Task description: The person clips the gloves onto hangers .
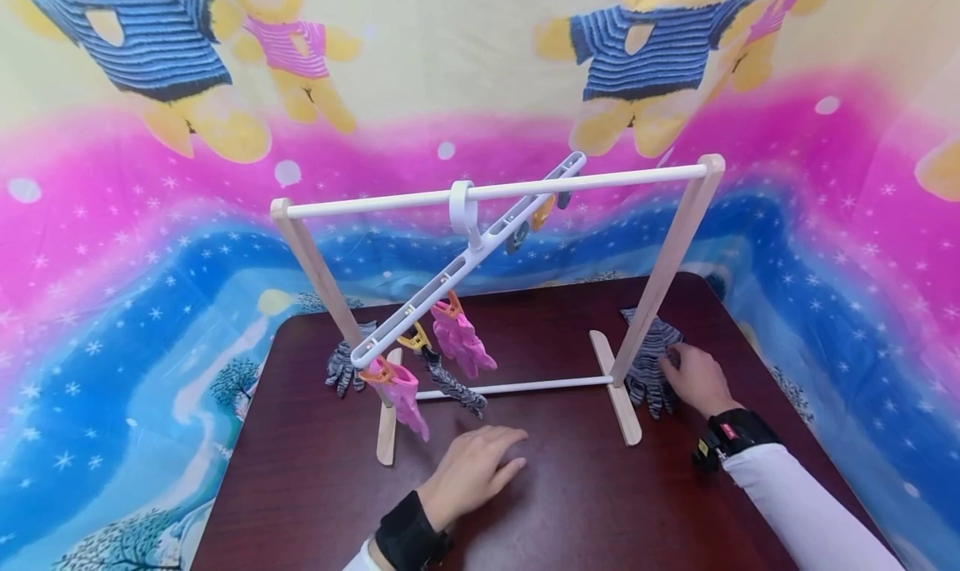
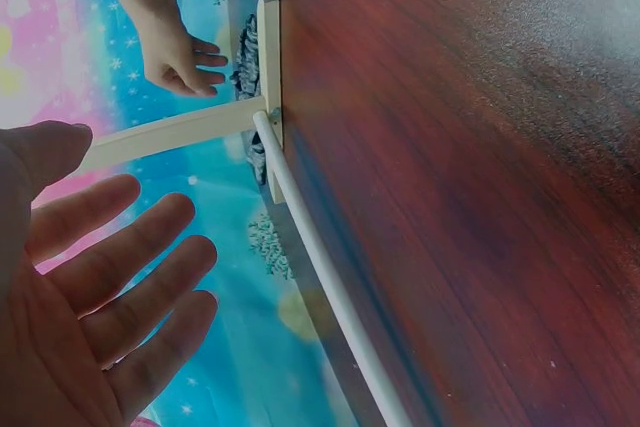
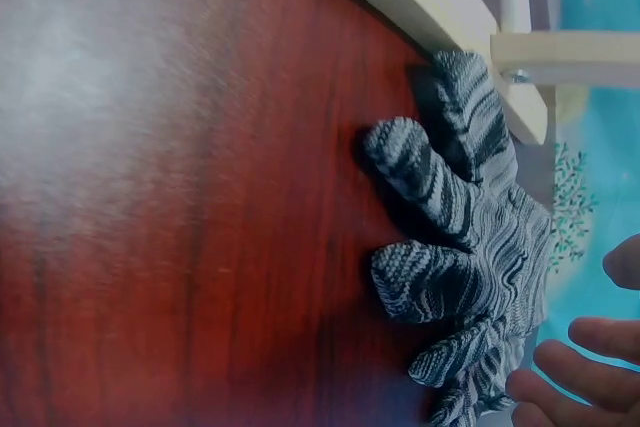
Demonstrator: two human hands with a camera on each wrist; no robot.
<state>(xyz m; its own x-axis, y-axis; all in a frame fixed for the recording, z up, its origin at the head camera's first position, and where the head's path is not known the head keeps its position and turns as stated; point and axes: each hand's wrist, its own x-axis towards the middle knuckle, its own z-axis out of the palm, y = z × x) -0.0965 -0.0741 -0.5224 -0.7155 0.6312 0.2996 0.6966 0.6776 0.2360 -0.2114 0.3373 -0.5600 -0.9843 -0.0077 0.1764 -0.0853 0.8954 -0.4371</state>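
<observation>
Our right grip (image 1: 701, 379), loosely spread, is at the grey glove (image 1: 656, 350) by the rack's right post (image 1: 662, 279); our left grip (image 1: 471, 473) is spread too. We're likely reaching; next calls for pinching the glove.

Before me a cloth-like wall (image 1: 450, 62), printed in bands of cream, hot pink and snowflake-flecked blue, runs from nine o'clock through twelve to three, yellow bears (image 1: 153, 54) in blue-striped shirts at ten and one, while a glossy, dark red-brown wood-grain table (image 1: 570, 488) at six catches pale light (image 3: 70, 67).
</observation>
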